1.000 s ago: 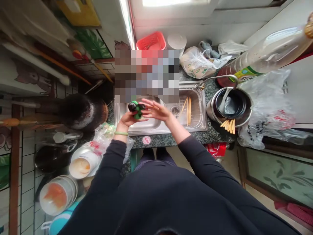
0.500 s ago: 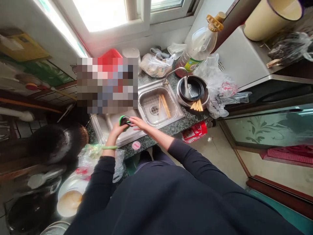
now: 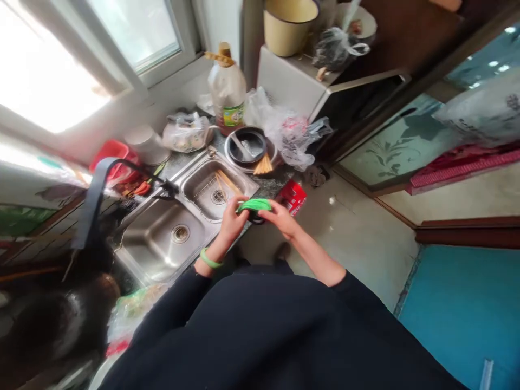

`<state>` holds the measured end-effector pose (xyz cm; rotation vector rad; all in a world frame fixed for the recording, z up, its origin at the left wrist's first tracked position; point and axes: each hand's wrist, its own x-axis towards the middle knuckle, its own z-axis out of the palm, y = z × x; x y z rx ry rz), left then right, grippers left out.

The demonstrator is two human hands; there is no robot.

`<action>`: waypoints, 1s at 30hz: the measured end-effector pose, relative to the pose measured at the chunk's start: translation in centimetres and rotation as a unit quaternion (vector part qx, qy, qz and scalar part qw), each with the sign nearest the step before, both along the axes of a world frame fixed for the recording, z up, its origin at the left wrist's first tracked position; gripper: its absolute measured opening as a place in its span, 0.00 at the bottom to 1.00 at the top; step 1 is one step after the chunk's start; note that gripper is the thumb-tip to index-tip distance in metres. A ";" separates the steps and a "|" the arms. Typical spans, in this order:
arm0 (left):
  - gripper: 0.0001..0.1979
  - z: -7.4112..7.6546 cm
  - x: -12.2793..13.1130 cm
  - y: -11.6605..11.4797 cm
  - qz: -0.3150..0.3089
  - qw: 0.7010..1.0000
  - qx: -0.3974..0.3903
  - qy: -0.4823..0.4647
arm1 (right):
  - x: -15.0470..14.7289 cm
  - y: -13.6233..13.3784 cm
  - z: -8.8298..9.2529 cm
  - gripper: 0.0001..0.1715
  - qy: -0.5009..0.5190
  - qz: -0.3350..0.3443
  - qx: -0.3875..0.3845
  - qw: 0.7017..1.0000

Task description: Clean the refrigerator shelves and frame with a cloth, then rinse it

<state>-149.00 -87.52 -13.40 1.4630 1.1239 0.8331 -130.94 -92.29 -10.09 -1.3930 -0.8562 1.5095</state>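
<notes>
Between my two hands is a bright green curved item (image 3: 255, 205) with a dark underside; its exact kind is not clear. My left hand (image 3: 232, 223) pinches its left end, and my right hand (image 3: 282, 218) holds the right end with thumb and fingers. Both hands are in front of my body, just off the counter's front edge near the double sink. The small basin (image 3: 199, 190), with chopsticks (image 3: 228, 182) in it, lies just beyond my left hand. Further left is the larger steel basin (image 3: 152, 235). A pale green bangle (image 3: 210, 259) circles my left wrist.
A dark curved faucet (image 3: 96, 187) arches at the left. Behind the sink are a red basket (image 3: 109, 158), a large bottle (image 3: 226, 89) and a black bowl (image 3: 247, 151) with plastic bags beside it. A red packet (image 3: 293, 196) shows past my right hand.
My hands have moved right, from over the large basin to the counter's front edge, still with the green item, whose green side now shows more. My view has turned right.
</notes>
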 end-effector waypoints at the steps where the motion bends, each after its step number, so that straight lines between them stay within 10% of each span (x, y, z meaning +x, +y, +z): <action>1: 0.14 0.8 2.4 0.2 -0.030 1.000 0.007 -0.008 | 2.1 -1.2 0.9 0.32 -0.007 -0.020 0.013 1.000; 9: 0.11 5.7 28.9 -4.8 -0.307 0.949 0.057 -0.034 | 23.6 -14.1 6.6 0.21 -0.121 -0.294 0.060 0.946; 16: 0.15 9.8 51.8 -12.8 -0.277 0.911 0.303 0.035 | 42.5 -26.6 9.7 0.38 -0.009 -0.240 -0.056 0.969; 20: 0.21 11.5 61.7 -17.1 -0.336 0.879 0.336 -0.045 | 50.8 -29.3 8.6 0.39 0.178 -0.374 -0.032 0.910; 25: 0.22 11.0 73.6 -20.2 -0.468 0.865 0.142 -0.112 | 62.5 -31.4 7.2 0.21 0.323 -0.492 0.040 0.808; 30: 0.23 10.8 88.2 -21.9 -0.488 0.832 -0.171 -0.201 | 74.1 -34.8 8.5 0.18 0.195 -0.635 0.110 0.739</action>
